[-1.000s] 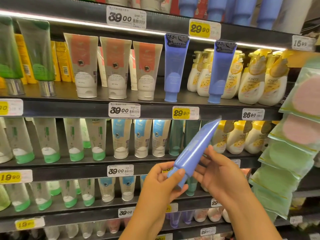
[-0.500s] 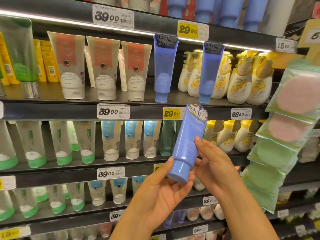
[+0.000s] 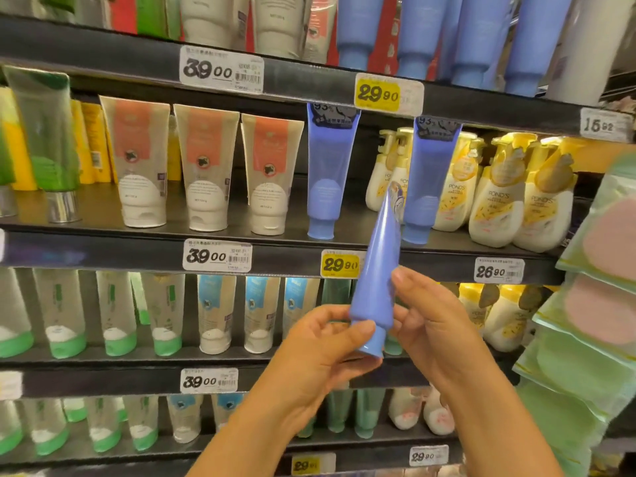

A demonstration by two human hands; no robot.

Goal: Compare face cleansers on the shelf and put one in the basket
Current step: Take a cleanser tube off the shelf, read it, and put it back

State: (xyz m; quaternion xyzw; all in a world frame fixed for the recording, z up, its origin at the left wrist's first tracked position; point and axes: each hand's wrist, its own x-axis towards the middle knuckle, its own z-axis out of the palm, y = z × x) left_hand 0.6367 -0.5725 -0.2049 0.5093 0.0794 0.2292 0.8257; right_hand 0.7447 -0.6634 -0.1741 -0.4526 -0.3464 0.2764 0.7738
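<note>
Gripped at its cap end by left hand (image 3: pixel 320 346), pinched higher by right hand (image 3: pixel 426 325): soft blue plastic cleanser tube (image 3: pixel 378 280), edge-on, crimped end tipped toward one o'clock, before dark shelf (image 3: pixel 103 249).

left hand (image 3: pixel 321 342): forearm rising from 6 o'clock, palm up, fingers curled, thumb pinching tube (image 3: pixel 377 277) near its cap | right hand (image 3: pixel 425 325): forearm from 5 o'clock, fingers bent against tube at its 3 o'clock side
</note>
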